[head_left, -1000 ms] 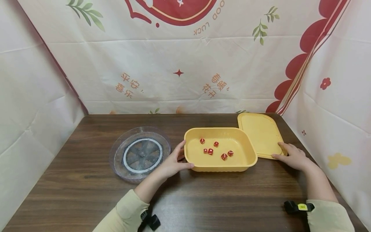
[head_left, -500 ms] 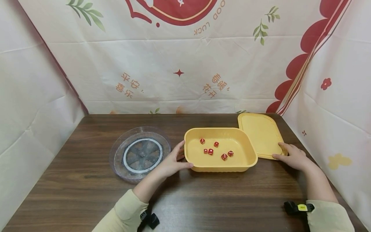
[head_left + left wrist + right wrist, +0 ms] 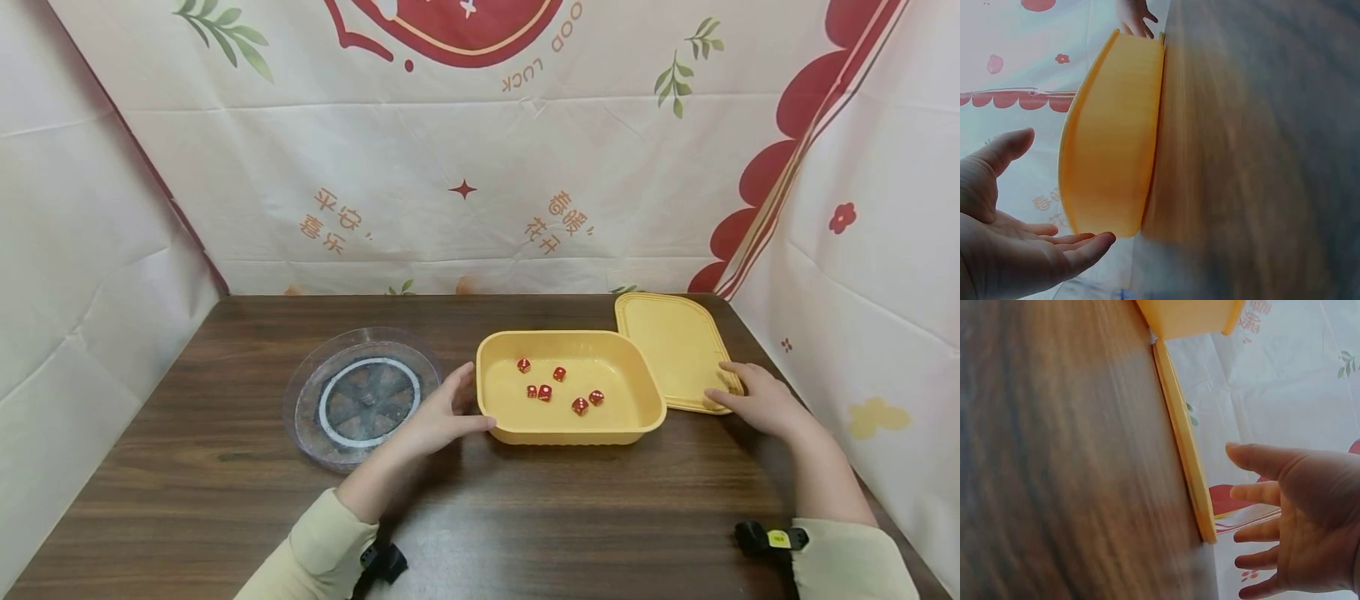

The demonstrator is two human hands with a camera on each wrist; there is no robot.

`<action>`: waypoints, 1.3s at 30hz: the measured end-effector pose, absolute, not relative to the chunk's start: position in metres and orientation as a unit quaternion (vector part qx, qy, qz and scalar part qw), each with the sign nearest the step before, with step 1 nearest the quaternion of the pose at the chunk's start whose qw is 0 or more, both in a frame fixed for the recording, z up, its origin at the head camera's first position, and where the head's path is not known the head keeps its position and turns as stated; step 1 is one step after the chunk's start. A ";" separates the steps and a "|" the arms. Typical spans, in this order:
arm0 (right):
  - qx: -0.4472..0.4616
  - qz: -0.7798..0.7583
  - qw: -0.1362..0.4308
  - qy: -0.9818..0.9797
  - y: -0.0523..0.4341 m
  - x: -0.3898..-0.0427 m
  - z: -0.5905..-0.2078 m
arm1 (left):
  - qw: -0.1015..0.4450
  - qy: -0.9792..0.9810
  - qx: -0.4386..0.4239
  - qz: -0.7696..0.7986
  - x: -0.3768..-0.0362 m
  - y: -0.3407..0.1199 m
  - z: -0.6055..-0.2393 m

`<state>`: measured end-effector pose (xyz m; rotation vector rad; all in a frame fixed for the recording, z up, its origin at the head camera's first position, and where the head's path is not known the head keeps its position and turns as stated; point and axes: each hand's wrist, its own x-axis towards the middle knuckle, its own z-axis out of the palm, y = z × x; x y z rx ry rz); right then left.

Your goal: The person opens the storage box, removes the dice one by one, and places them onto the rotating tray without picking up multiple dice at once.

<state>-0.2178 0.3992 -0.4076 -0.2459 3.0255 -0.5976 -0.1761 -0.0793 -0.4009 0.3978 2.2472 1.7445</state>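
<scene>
Red dice (image 3: 545, 392) in yellow box (image 3: 562, 437); left hand (image 3: 438, 425) spread, at box's nine o'clock; right hand (image 3: 767, 406) spread, at four o'clock of lid (image 3: 671, 350).

Mirrored wording on the cloth (image 3: 465, 142) behind my yellow box (image 3: 570, 437).
High above the box I read reversed capitals (image 3: 556, 42), "OOD LUCK"; in orange, also reversed, four characters (image 3: 575, 221), "春暖花开", sit directly behind it, and another four (image 3: 349, 218), "平安喜乐", behind it to the left. The yellow label (image 3: 778, 539) on my right wrist's black device (image 3: 752, 537), right of the box and nearer me, is too small to read.
</scene>
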 end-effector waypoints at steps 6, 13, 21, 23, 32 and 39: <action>-0.093 -0.215 -0.006 0.972 0.391 -0.216 -0.400 | 0.122 0.804 0.124 0.568 -0.172 -0.084 -0.391; -0.117 -0.237 -0.053 0.963 0.381 -0.213 -0.389 | 0.100 0.817 0.121 0.555 -0.171 -0.091 -0.380; -0.126 -0.249 -0.088 0.956 0.368 -0.205 -0.374 | 0.063 0.818 0.149 0.551 -0.170 -0.103 -0.367; -0.124 -0.249 -0.090 0.956 0.365 -0.203 -0.370 | 0.051 0.826 0.156 0.539 -0.170 -0.107 -0.364; -0.111 -0.262 -0.106 0.953 0.347 -0.191 -0.351 | 0.012 0.823 0.193 0.535 -0.163 -0.117 -0.356; -0.127 -0.277 -0.121 0.945 0.330 -0.178 -0.336 | -0.006 0.831 0.211 0.515 -0.154 -0.134 -0.361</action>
